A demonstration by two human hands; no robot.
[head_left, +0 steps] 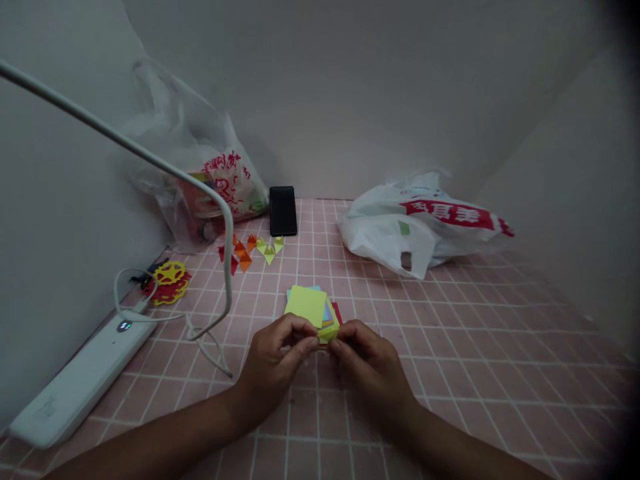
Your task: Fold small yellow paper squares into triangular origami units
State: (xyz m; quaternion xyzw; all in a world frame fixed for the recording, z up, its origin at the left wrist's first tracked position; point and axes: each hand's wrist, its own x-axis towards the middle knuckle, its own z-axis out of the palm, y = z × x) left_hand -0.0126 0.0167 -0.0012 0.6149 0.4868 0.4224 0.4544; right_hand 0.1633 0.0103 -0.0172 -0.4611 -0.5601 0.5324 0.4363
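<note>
A stack of coloured square papers [306,305] lies on the tiled surface, with a yellow-green sheet on top and blue, purple and red edges showing under it. Just in front of the stack, a small yellow-green piece of paper [327,333] is pinched between both hands. My left hand [277,360] has thumb and forefinger closed on its left end. On its right end, the thumb and forefinger of my right hand [373,367] are closed too. Fingers partly hide the piece, so its exact folded shape is unclear.
Several small folded papers in red, orange [243,255] and yellow [270,251] sit farther back, near a black phone [283,211]. Plastic bags stand at back left [225,177] and right [390,230]. At left lie a white power bank [83,380], its cable [229,267] and yellow-red cut-outs [170,275].
</note>
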